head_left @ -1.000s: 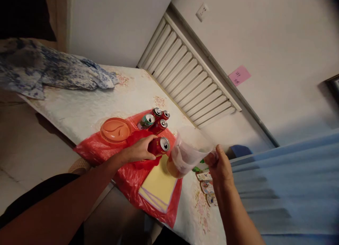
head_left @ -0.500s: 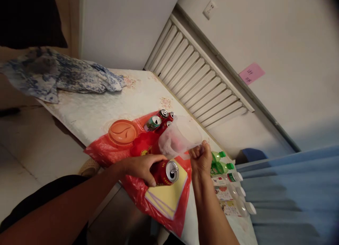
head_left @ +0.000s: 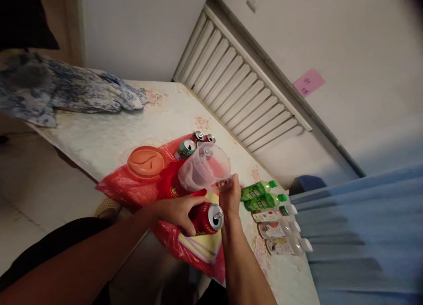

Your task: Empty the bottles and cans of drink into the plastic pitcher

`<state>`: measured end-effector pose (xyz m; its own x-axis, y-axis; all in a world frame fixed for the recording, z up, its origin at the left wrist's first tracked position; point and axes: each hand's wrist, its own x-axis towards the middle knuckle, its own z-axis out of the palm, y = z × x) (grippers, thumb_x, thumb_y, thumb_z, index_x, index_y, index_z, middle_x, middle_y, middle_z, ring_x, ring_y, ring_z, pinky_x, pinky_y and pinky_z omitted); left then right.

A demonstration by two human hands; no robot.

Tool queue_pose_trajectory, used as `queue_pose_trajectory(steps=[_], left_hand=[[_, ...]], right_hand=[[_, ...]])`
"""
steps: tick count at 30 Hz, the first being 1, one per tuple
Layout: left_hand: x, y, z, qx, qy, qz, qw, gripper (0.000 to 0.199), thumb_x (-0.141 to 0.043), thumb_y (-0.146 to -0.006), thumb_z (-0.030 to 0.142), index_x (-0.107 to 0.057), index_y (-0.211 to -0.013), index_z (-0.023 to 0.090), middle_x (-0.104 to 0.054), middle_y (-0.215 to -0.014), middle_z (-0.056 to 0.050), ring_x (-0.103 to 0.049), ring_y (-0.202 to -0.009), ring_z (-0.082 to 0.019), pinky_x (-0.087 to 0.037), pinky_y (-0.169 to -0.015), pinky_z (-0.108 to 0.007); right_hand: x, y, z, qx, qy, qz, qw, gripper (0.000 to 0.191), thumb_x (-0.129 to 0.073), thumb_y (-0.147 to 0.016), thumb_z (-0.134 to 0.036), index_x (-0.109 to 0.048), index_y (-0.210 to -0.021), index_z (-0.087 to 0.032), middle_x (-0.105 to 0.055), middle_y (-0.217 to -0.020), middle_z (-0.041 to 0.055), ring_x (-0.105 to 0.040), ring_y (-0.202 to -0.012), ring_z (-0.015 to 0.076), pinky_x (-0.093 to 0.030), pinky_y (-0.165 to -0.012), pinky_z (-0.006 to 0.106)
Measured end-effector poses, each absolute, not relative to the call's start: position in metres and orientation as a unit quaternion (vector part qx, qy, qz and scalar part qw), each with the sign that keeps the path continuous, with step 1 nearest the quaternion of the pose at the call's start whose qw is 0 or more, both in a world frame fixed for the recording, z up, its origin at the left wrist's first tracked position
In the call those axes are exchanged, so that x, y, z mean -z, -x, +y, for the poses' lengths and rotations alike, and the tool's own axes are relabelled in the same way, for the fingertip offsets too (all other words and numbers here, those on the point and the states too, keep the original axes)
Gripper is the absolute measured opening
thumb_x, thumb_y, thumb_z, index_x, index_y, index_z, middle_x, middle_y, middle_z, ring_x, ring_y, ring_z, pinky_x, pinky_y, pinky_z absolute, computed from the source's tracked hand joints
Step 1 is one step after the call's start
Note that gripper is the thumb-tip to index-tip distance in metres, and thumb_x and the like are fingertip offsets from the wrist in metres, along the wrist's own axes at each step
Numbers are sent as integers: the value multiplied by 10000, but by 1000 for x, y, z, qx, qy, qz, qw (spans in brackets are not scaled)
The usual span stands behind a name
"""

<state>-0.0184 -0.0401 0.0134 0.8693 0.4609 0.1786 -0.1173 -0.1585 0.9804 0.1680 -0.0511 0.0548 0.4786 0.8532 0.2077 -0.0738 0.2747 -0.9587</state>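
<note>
My left hand (head_left: 173, 213) is wrapped round an opened red drink can (head_left: 202, 220), its silver top tilted to the right. My right hand (head_left: 231, 199) grips the handle of a translucent plastic pitcher (head_left: 193, 169). The pitcher leans over, its wide mouth facing up and away from me. Below the can lies a folded yellow cloth (head_left: 203, 247) on a red plastic bag (head_left: 120, 191). Left of the pitcher are a red item (head_left: 167, 181) and a round orange lid (head_left: 147, 160). Behind it stand a green can (head_left: 184, 150) and red cans (head_left: 198, 137), partly hidden.
Several bottles lie on the right of the table, green ones (head_left: 257, 190) and clear labelled ones (head_left: 272, 230). A blue-and-white cloth (head_left: 89, 91) lies at the table's far left. A radiator (head_left: 244, 85) runs along the wall, and a blue curtain (head_left: 357, 234) hangs at the right.
My right hand has moved left with the pitcher, bringing it nearer the can. The pitcher is tilted differently, and more of the green bottles shows. My left hand keeps its hold on the can.
</note>
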Motion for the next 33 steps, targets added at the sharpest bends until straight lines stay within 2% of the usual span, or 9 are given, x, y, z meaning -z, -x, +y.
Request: queue_pose_trajectory(steps=[2, 5, 9, 12, 15, 17, 22, 26, 33], left_hand=[[-12, 15, -41, -195, -714, 99, 665, 780, -800, -529, 160, -582, -1276, 208, -658, -1200, -36, -597, -1092, -278, -492, -907, -326], [-8, 7, -41, -186, -701, 86, 682, 850, -802, -517, 181, -536, -1324, 198, -629, -1253, -48, -572, -1156, -295, -465, -973, -344], [-5, -2, -43, -193, -698, 84, 685, 819, -801, -527, 207, -547, -1305, 202, -636, -1240, -48, -578, -1157, -297, -465, -988, -366], [-6, -7, -46, -183, -696, 89, 689, 770, -792, -530, 198, -571, -1268, 202, -643, -1219, -45, -579, -1152, -296, -480, -967, -363], [-6, -13, -48, -176, -690, 100, 695, 754, -773, -538, 185, -566, -1263, 202, -645, -1205, -42, -582, -1144, -292, -501, -927, -346], [-5, -16, -48, -173, -690, 107, 695, 740, -762, -545, 183, -560, -1258, 198, -648, -1186, -45, -592, -1125, -291, -513, -894, -338], [-2, -25, -50, -152, -677, 111, 712, 695, -725, -555, 168, -550, -1227, 192, -660, -1114, -50, -639, -1005, -263, -536, -750, -301], [1, -30, -51, -142, -677, 110, 714, 665, -706, -560, 159, -553, -1207, 185, -661, -1077, -43, -652, -918, -236, -519, -659, -262], [1, -36, -54, -179, -713, 111, 669, 690, -693, -524, 108, -589, -1206, 146, -612, -1167, -64, -579, -1084, -277, -516, -865, -323]], right_hand=[[-54, -178, -62, -300, 534, -397, 683, 454, -537, -851, -630, -610, -812, -184, -652, -723, 6, -608, -650, 136, -477, -647, 275], [-44, -193, -93, -263, 582, -356, 682, 484, -666, -800, -571, -626, -1080, -178, -703, -919, 46, -667, -811, 171, -500, -724, 295], [-22, -198, -151, -316, 593, -352, 652, 488, -761, -768, -452, -629, -1153, -182, -717, -949, 62, -683, -858, 196, -517, -791, 330], [-12, -191, -186, -348, 582, -383, 627, 526, -792, -747, -401, -640, -1206, -193, -714, -1129, 102, -670, -1037, 249, -510, -919, 385], [-15, -182, -202, -366, 587, -409, 596, 633, -830, -690, -394, -630, -1263, -212, -679, -1250, 114, -664, -1086, 287, -533, -924, 414], [-21, -178, -203, -361, 605, -428, 566, 689, -844, -660, -362, -617, -1294, -218, -671, -1269, 106, -671, -1079, 294, -551, -912, 415], [-29, -174, -195, -283, 670, -452, 516, 677, -850, -614, -259, -653, -1259, -206, -690, -1236, 89, -620, -1194, 309, -496, -1039, 409], [-25, -174, -193, -260, 694, -448, 500, 690, -860, -610, -267, -653, -1267, -214, -684, -1253, 94, -628, -1178, 314, -512, -1018, 411], [-27, -178, -192, -258, 702, -442, 495, 685, -875, -569, -253, -675, -1222, -201, -714, -1188, 88, -653, -1120, 309, -493, -1035, 420]])
